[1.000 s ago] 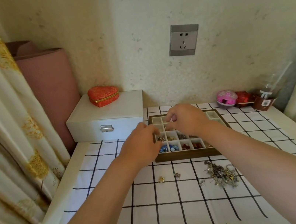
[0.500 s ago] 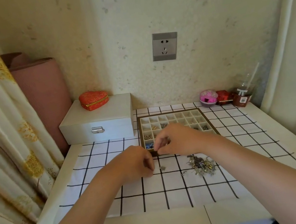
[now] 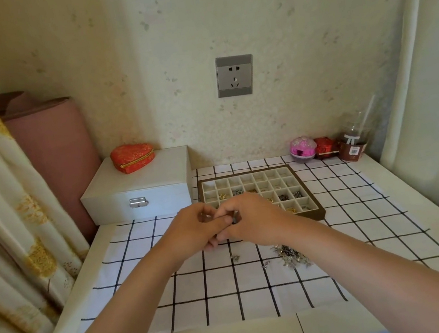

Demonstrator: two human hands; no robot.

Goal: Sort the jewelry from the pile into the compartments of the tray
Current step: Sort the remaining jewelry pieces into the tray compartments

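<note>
Brown-rimmed tray (image 3: 317, 213) sits on the checked cloth (image 3: 130, 266). Before its near left corner both hands meet. The right hand (image 3: 253, 223) pinches a small dark piece (image 3: 234, 218). The left hand (image 3: 194, 232) curls against it, though whether it grips I cannot tell. The jewelry pile (image 3: 291, 255) lies beside the right forearm, in front of the tray.

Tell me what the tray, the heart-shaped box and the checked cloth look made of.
Tray: dark brown frame, perhaps wood or board, with a pale matte lining that looks like velvet. Heart-shaped box: red patterned fabric with a brocade-like sheen and gold seam trim. Checked cloth: thin white fabric with black grid lines; fibre unclear.
</note>
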